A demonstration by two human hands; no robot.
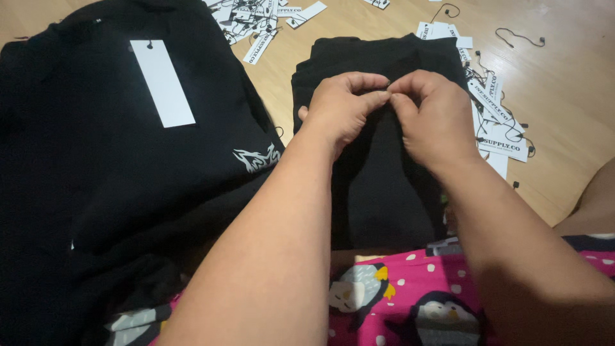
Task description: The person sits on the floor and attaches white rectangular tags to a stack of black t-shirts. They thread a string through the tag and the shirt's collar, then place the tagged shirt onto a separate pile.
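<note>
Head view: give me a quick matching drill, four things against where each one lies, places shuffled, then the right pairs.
Things:
1. blank white tag
2. folded black garment
3. loose black string
4. pink penguin cloth

Places:
A. alone on the bare wooden floor, upper right
B. bottom edge, under the forearms
C. on top of the black pile at left
D. centre, under the left hand and right hand, whose fingers pinch together above it

Pairs: 1-C, 2-D, 3-A, 4-B
</note>
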